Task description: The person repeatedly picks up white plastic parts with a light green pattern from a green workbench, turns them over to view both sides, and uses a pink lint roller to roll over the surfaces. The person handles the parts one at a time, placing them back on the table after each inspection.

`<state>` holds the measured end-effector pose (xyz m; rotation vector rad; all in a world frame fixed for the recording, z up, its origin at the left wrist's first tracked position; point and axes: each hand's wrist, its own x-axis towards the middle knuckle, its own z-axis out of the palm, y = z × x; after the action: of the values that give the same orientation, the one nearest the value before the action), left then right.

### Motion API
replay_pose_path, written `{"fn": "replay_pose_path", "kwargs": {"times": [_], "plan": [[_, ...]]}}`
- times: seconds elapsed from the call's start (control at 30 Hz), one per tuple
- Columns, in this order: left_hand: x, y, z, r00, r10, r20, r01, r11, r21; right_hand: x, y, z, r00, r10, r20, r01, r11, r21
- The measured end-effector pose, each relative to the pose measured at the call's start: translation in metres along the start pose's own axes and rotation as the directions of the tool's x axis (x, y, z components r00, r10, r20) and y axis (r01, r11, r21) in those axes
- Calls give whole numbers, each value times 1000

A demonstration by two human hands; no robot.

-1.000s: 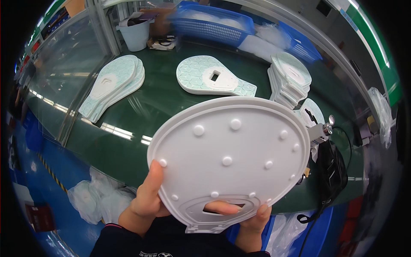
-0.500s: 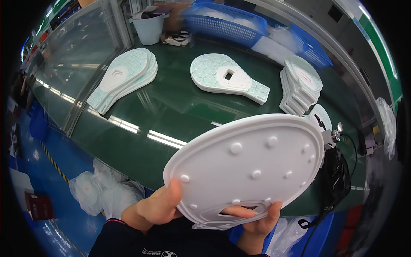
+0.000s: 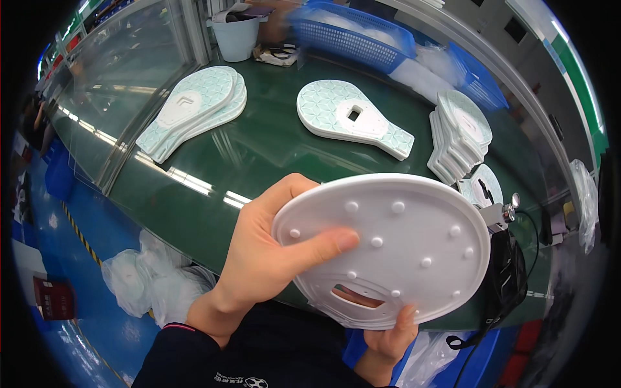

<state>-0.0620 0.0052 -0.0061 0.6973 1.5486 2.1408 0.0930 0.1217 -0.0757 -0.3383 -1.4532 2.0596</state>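
Note:
Close in front of me a white plastic panel point(image 3: 414, 233) is tilted, its studded inner face toward me. It is rounded, with a raised rim and a slot-like opening near its lower edge. My left hand point(image 3: 278, 239) grips the left rim, thumb pressed over the face and fingers behind it. At the lower edge my right hand point(image 3: 391, 333) holds the panel, thumb on the front, the other fingers mostly hidden behind. On the green table beyond lie paddle-shaped white panels with a pale green pattern: a middle panel point(image 3: 356, 116), a left stack point(image 3: 194, 107) and a right stack point(image 3: 462, 129).
A light blue bucket point(image 3: 236, 39) and a blue basket point(image 3: 352, 39) stand along the back. At the right are a metal fixture point(image 3: 501, 213) and a black bag point(image 3: 510, 271). Plastic-wrapped items point(image 3: 155, 278) lie low at the left, beside the table.
My left hand has shifted up the left rim, its thumb now lying across the panel's face. The panel has turned slightly, and my right fingers no longer show through the slot as before.

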Motion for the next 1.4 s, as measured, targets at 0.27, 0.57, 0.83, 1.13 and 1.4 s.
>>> {"fn": "replay_pose_path", "kwargs": {"times": [0.27, 0.57, 0.83, 1.13, 1.4], "plan": [[-27, 10, -6, 924, -86, 371, 136, 985, -109, -4, -8, -9, 985, 124, -122, -78, 941, 329], [-40, 12, -10, 888, -244, 390, 359, 898, -253, -5, -20, -6, 985, 154, -72, -127, 948, 291], [-42, -25, -11, 994, -47, 94, 93, 811, -577, 12, -48, 16, 977, 173, 126, -205, 926, 318], [-42, -19, -12, 986, 76, 147, 18, 834, -551, 21, -52, 21, 951, 136, 277, -255, 851, 459], [-44, -14, -15, 894, -21, 447, 210, 901, -378, 27, -27, -13, 993, 70, 98, -117, 746, 655]]}}
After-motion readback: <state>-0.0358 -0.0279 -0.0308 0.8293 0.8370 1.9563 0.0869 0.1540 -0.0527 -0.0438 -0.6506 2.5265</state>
